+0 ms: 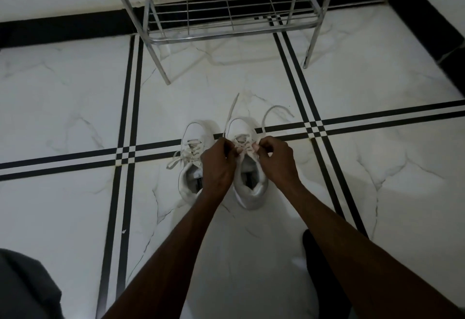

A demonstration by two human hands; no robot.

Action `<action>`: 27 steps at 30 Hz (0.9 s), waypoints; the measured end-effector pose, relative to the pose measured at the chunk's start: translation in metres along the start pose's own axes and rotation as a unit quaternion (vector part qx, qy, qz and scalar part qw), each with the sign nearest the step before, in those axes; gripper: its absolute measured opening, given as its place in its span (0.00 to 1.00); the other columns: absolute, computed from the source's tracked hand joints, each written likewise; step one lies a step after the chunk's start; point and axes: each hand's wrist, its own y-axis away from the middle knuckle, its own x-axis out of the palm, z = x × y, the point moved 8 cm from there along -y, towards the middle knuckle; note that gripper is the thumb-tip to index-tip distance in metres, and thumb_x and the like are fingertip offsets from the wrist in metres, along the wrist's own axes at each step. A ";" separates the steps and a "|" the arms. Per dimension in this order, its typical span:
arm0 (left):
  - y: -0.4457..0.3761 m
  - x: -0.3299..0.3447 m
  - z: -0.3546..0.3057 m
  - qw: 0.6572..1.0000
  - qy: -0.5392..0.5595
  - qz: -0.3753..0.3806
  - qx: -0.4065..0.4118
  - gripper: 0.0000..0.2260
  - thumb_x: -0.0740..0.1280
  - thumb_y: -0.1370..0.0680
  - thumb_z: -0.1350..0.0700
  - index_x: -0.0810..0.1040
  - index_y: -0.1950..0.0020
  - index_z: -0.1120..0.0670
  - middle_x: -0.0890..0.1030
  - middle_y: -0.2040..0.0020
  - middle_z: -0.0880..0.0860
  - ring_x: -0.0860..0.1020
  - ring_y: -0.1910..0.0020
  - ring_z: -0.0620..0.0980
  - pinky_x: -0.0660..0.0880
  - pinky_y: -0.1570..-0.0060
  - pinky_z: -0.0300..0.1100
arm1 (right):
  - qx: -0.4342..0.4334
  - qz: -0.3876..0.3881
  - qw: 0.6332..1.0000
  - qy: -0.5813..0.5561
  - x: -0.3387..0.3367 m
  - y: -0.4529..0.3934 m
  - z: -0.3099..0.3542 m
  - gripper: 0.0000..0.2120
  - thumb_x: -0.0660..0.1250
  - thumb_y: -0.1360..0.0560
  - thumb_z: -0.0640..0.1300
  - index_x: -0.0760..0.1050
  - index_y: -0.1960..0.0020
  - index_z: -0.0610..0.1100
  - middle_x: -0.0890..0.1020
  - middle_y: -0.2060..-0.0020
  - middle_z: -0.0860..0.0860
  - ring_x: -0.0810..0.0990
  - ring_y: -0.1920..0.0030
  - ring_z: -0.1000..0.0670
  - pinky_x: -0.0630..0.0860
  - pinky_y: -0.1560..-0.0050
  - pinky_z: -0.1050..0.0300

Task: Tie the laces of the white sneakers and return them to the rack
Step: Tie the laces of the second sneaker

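Observation:
Two white sneakers stand side by side on the tiled floor, toes pointing away from me. The left sneaker (pixel 191 160) has a bow of lace lying over its left side. Over the right sneaker (pixel 247 167) my left hand (pixel 218 165) pinches one lace and my right hand (pixel 275 159) pinches the other, both at the top eyelets. The right sneaker's loose lace ends (pixel 273 111) trail forward past its toe onto the floor. The metal shoe rack (pixel 226 34) stands just beyond the sneakers, its lower wire shelf bare.
White marble-look floor tiles with black double stripes (pixel 128 107) surround the sneakers. A black skirting (pixel 63 24) runs along the white wall behind the rack. My dark-clothed knee (pixel 22 286) shows at the bottom left and a dark shape (pixel 317 255) lies below my right forearm.

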 end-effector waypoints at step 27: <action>0.007 0.003 0.005 0.951 0.268 0.040 -0.152 0.11 0.64 0.16 0.50 0.78 0.47 0.58 0.86 0.52 0.50 0.83 0.52 0.46 0.77 0.50 0.44 | 0.120 0.064 0.967 -0.216 0.000 -0.016 0.010 0.07 0.64 0.19 0.43 0.81 0.50 0.45 0.87 0.54 0.47 0.86 0.53 0.51 0.82 0.51 0.54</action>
